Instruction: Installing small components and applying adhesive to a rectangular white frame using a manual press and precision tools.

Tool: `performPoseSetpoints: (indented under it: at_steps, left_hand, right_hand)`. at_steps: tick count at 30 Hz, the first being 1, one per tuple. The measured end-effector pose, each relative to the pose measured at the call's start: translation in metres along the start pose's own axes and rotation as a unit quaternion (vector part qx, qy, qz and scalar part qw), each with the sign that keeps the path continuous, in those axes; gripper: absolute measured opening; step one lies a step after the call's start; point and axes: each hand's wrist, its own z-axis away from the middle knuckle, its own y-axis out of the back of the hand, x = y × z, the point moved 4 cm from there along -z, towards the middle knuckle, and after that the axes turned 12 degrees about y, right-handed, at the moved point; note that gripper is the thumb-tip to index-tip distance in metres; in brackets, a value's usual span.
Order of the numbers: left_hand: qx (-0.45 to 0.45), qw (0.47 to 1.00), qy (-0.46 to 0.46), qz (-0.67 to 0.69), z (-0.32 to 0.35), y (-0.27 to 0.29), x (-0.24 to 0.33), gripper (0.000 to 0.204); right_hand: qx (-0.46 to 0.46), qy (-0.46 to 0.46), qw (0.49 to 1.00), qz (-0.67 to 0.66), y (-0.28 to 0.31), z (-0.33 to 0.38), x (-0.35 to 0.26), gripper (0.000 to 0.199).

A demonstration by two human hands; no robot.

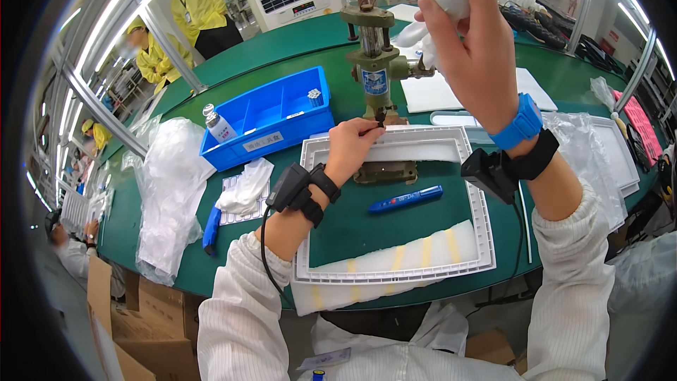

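A green hand press (371, 42) stands at the back middle of the bench. My right hand (474, 46), raised to its right, is closed round a white, wrapped-looking lever knob (450, 1). Under the press ram, my left hand (352, 147) pinches at the far edge of a white rectangular plastic frame (482, 229). A small dark piece shows by those fingertips; its kind is hidden. The frame lies flat around the press base (385, 173) and a blue pen-like tool (405, 199). White foam with yellow strips (416, 254) runs beneath the frame's near side.
Left of the press sits a blue divided bin (264, 109) with bottles (218, 125). White gloves (245, 187), a blue-handled tool (211, 229) and clear plastic wrap (173, 190) lie further left. More plastic wrap (582, 162) lies at right. Other people (201, 10) are beyond the bench.
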Motion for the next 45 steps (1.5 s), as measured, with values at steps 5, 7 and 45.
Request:
performPoseSetpoints:
  at_steps: [5, 7, 45]
  left_hand:
    - [0.018, 0.999, -0.028, -0.024, 0.001, 0.003, 0.002, 0.022]
    - [0.006, 0.999, -0.037, -0.030, 0.002, 0.002, 0.004, 0.027]
    - [-0.018, 1.000, -0.018, -0.012, 0.001, 0.007, 0.001, 0.021]
  right_hand:
    - [-0.015, 0.001, 1.000, 0.017, -0.001, -0.003, 0.003, 0.019]
    - [-0.016, -0.003, 1.000, 0.005, -0.001, -0.005, 0.003, 0.019]
    - [-0.017, 0.015, 1.000, 0.001, -0.005, -0.008, 0.017, 0.021]
